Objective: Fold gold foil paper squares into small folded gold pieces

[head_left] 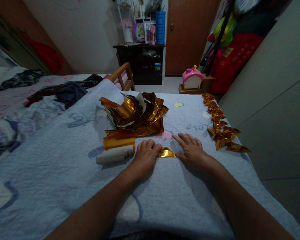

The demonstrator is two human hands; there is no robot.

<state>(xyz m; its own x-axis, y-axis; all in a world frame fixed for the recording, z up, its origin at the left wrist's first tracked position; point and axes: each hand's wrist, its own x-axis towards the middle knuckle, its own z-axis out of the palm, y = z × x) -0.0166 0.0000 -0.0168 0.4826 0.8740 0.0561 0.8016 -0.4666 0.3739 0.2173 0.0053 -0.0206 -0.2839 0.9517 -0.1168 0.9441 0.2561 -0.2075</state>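
A small folded piece of gold foil paper (167, 153) lies on the blue patterned cloth between my hands. My left hand (146, 154) is closed, its thumb and curled fingers on the strip's left end. Fingers apart, my right hand (192, 150) rests on the cloth with the thumb at the strip's right end. Left of my left hand are a flat gold sheet (118, 141) and a pale grey rolled bundle (113, 154). Just beyond them sits a thick curved stack of gold foil sheets (130, 110).
A row of folded gold foil pieces (218, 123) runs along the cloth's right edge. Rumpled clothes (70, 95) lie at the left. A wooden chair (122, 76), a dark cabinet (140, 63) and a pink toy (193, 78) stand beyond. A pale panel (277, 110) borders the right.
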